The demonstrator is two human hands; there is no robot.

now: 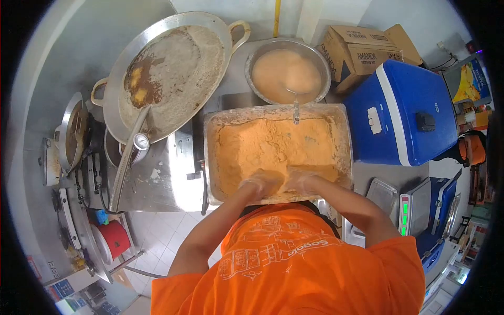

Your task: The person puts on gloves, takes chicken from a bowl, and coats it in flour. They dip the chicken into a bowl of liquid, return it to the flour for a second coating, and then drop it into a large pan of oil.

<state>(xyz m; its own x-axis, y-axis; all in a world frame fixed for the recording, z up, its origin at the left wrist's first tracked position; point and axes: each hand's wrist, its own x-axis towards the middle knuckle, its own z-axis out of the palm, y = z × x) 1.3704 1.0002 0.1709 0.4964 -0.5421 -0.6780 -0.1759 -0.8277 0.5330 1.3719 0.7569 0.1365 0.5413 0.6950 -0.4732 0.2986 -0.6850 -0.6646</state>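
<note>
A rectangular metal tray (347, 152) holds orange breading powder (262, 137). Both hands are down in the powder near the tray's front edge, close together and coated with it. My left hand (263, 182) is at the front middle, its fingers partly buried and smeared. Just right of it, my right hand (300, 180) touches the powder, fingers also hidden in it. Whether either hand holds a piece of food cannot be made out. Behind the tray stands a round metal bowl (251, 79) of orange liquid, with a ladle (296, 111) whose handle hangs over the tray's back edge.
A large wok (112, 105) of bubbling oil with frying pieces stands at the back left, a long-handled skimmer (126, 163) and thermometer (140, 141) at its front. To the right are a blue cooler (409, 110), a cardboard box (362, 52) and a scale (418, 207).
</note>
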